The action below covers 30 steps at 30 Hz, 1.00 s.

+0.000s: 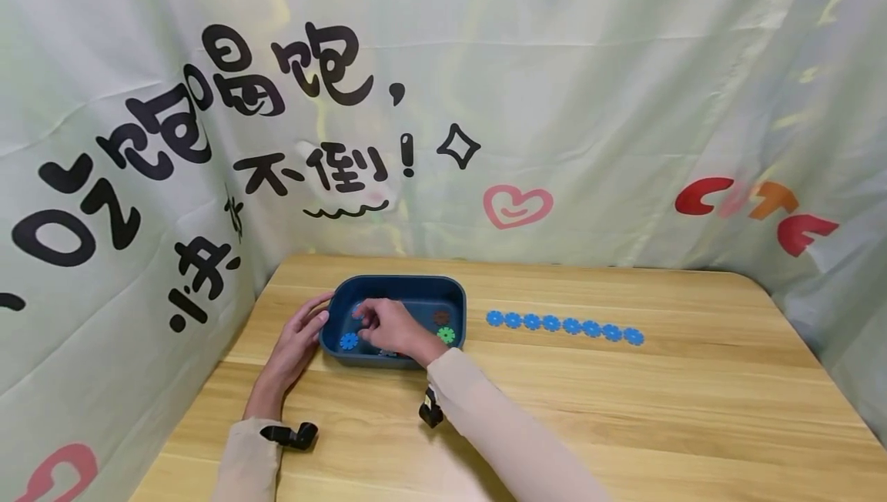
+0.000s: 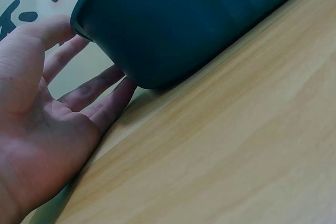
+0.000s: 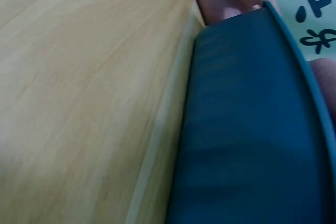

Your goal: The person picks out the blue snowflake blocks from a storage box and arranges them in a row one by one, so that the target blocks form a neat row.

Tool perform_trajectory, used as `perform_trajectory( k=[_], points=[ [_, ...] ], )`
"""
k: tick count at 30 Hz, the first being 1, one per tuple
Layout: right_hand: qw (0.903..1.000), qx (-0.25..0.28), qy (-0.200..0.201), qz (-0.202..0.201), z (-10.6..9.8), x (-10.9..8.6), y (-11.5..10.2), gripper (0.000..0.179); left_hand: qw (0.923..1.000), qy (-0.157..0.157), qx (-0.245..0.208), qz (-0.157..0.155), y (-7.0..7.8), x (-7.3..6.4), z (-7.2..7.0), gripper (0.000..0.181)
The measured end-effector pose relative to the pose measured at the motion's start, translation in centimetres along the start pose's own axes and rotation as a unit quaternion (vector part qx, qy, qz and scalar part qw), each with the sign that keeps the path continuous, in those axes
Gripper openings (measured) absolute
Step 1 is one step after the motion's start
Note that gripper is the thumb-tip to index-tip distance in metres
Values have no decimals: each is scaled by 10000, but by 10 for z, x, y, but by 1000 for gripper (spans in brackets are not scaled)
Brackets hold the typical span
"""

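Note:
A dark blue rectangular bin (image 1: 395, 363) stands on the table's left part. My left hand (image 1: 296, 342) rests at its left end; in the left wrist view, the thumb (image 2: 52, 31) is at the rim and the outstretched fingers (image 2: 94, 88) lie against the end wall. Inside the bin is my right hand (image 1: 391, 326), its fingers bent downward, with a gap between forefinger and thumb. A blue notched disc (image 1: 357, 309) shows right at the forefinger's tip. Another blue disc (image 1: 349, 341) lies below the hand. The right wrist view shows mostly the bin's outer side (image 3: 247, 124).
A green disc (image 1: 446, 335) and a brown disc (image 1: 441, 318) lie in the bin's right end. To the right of the bin, several blue discs (image 1: 550, 323) form a row on the wooden table (image 1: 658, 402). A printed curtain (image 1: 589, 102) hangs behind and beside the table.

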State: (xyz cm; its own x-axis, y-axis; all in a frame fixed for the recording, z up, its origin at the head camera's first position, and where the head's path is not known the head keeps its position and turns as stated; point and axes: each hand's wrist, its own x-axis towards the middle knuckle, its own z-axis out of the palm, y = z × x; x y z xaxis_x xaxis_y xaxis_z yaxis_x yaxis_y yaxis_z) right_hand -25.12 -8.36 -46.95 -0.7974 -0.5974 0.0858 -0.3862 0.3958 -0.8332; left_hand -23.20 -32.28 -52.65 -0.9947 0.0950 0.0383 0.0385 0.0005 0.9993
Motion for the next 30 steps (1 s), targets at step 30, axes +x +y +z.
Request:
perform_trajectory(
  k=[30],
  points=[
    [9855,-1654,-332,192,20,22,0,22,9997,-90,-107,190,-2,1,-1,51]
  ],
)
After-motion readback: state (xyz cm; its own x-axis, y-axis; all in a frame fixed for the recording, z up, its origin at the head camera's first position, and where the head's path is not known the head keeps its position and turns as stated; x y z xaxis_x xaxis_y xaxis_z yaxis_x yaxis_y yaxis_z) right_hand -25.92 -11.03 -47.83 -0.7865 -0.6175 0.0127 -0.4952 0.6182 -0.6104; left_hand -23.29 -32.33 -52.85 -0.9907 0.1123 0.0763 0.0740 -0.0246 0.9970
